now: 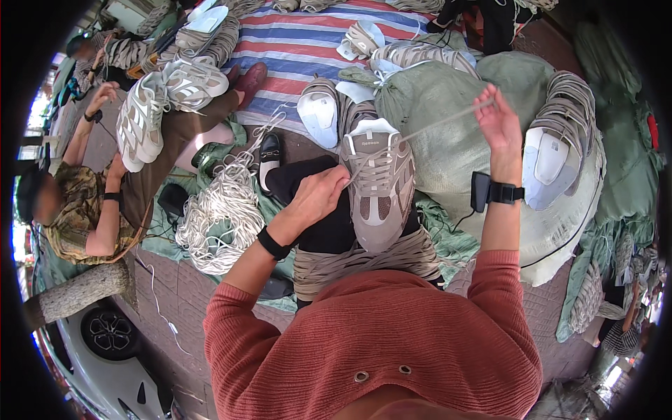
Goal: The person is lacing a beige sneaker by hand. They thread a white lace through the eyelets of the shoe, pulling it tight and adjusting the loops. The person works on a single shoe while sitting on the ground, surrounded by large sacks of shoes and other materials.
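Note:
A grey-beige sneaker (pixel 378 220) rests across my thighs, its toe toward me and its tongue away from me. Flat grey laces criss-cross over its upper part. At the shoe's left edge, my left hand (pixel 316 196) pinches a lace beside the eyelets. My right hand (pixel 498 120) is raised at the right, palm up, with a grey shoelace (pixel 448 119) stretched taut from the shoe to its fingers. A thick bundle of grey-brown laces (pixel 364 262) lies over my lap, just below the toe.
A heap of white laces (pixel 220 217) lies at my left. Green sacks (pixel 434 105) and a pale sack (pixel 560 238) bulge at the right, with stacked sneakers (pixel 553 154). A co-worker (pixel 91 210) sits at the left near more sneakers (pixel 143 126). Beyond spreads a striped sheet (pixel 280 45).

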### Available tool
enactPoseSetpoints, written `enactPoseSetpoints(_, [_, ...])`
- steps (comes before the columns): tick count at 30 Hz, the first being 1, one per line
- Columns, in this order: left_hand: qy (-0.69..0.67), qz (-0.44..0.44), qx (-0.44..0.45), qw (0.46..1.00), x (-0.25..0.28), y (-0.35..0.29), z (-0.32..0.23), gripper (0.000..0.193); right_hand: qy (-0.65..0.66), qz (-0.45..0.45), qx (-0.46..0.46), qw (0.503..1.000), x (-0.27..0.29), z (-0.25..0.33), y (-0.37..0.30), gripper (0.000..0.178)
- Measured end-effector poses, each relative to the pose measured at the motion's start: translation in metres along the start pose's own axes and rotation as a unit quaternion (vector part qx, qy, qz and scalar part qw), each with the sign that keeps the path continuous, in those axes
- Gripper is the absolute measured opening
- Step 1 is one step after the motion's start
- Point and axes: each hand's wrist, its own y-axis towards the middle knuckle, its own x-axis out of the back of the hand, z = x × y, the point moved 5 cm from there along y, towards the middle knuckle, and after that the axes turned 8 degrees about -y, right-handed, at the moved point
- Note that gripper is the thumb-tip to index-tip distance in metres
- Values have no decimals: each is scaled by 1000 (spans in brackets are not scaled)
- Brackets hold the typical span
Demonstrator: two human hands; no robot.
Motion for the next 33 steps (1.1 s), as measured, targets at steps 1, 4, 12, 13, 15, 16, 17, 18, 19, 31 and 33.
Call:
enactPoseSetpoints(1, [1,6,23,1000,2,5,4,7,91,-34,-48,994,40,-12,16,22])
enactPoseSetpoints(4, [-16,-55,107,993,9,17,25,7,82,100,-74,989,60,-51,24,20])
enactPoseSetpoints(12, [15,-83,144,986,-5,39,36,8,-577,348,196,712,-107,-134,-60,17])
enactPoseSetpoints(13, [27,-76,145,986,-3,40,34,8,-622,372,250,642,-116,-144,-67,16])
enactPoseSetpoints(15, [45,-72,136,987,-2,39,32,8,-654,395,282,581,-125,-153,-75,16])
enactPoseSetpoints(16, [52,-74,125,988,-3,38,32,9,-647,397,263,595,-127,-156,-78,17])
enactPoseSetpoints(17, [58,-77,115,989,-3,37,31,9,-640,399,244,609,-128,-157,-80,18])
enactPoseSetpoints(18, [71,-74,111,988,-4,39,28,9,-636,400,239,616,-126,-158,-81,19])
enactPoseSetpoints(19, [83,-72,108,988,-6,41,25,9,-631,401,235,622,-124,-159,-81,20])
enactPoseSetpoints(31, [149,-50,132,979,-10,49,18,11,-654,365,169,641,-116,-160,-86,24])
enactPoseSetpoints(33, [124,-61,124,983,-7,47,18,10,-653,366,158,644,-116,-161,-87,24])
